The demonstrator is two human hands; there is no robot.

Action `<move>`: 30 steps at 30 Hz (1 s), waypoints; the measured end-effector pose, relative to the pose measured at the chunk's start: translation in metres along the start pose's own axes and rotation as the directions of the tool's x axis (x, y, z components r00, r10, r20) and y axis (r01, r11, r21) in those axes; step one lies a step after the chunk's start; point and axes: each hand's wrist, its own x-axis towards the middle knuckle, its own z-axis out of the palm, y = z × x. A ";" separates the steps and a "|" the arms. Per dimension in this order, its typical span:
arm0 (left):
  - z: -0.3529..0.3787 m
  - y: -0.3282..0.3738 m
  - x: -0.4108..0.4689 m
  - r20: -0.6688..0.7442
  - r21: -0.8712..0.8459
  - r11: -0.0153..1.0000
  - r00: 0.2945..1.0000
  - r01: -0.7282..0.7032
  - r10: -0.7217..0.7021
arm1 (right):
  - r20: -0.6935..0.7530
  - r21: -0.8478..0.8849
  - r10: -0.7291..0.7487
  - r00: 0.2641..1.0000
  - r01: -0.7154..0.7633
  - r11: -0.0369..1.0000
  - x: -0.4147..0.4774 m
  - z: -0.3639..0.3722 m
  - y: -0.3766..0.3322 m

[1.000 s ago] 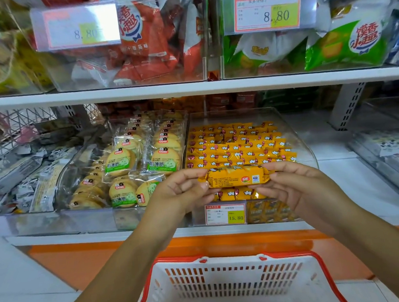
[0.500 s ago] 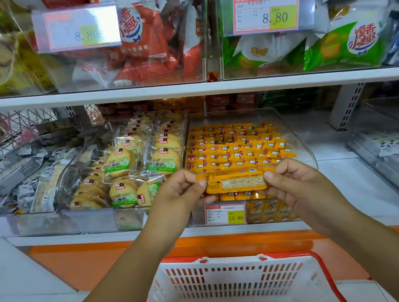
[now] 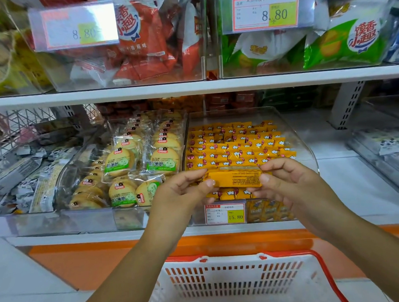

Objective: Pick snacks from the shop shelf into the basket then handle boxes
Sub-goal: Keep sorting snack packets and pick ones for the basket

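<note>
You hold a yellow snack packet [image 3: 234, 178] level between both hands, its printed back facing you, in front of the clear bin [image 3: 308, 149] of matching yellow packets. Your left hand [image 3: 182, 191] pinches its left end; your right hand [image 3: 289, 182] pinches the right end. Below, a white basket [image 3: 237, 286] with a red rim sits under your forearms. A price tag [image 3: 225, 213] reads 15.80.

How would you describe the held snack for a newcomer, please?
On the lower shelf, find the clear bin tagged 15.80. Before it, the left hand and right hand pinch one yellow pack, the only one showing its printed back.
</note>
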 end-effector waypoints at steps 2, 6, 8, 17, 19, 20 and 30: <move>-0.002 0.000 0.001 0.002 -0.008 1.000 1.000 0.008 -0.008 | 0.001 -0.016 0.000 1.000 0.000 1.000 0.000 0.000 0.000; -0.002 -0.002 0.003 -0.004 -0.014 1.000 1.000 -0.001 0.001 | -0.021 -0.009 -0.001 1.000 0.001 1.000 0.000 0.001 0.000; -0.002 -0.003 0.003 -0.004 -0.009 1.000 1.000 0.003 -0.003 | -0.027 -0.004 -0.005 1.000 0.005 1.000 0.000 0.001 -0.001; -0.001 -0.007 0.004 0.027 0.175 0.984 0.999 -0.043 0.039 | -0.012 -0.042 0.002 1.000 -0.002 0.999 0.000 0.003 -0.002; 0.001 -0.007 0.003 0.039 0.242 0.968 0.997 -0.069 0.061 | -0.033 -0.052 -0.004 0.999 0.002 0.999 0.002 0.004 -0.002; 0.001 -0.007 0.004 0.043 0.282 0.956 0.996 -0.085 0.076 | -0.042 -0.050 -0.001 0.999 -0.001 0.999 0.003 0.004 -0.002; -0.011 0.009 0.027 0.143 0.824 0.399 0.829 -0.402 0.541 | -0.194 -0.225 -0.184 0.964 0.139 0.964 0.043 -0.001 -0.028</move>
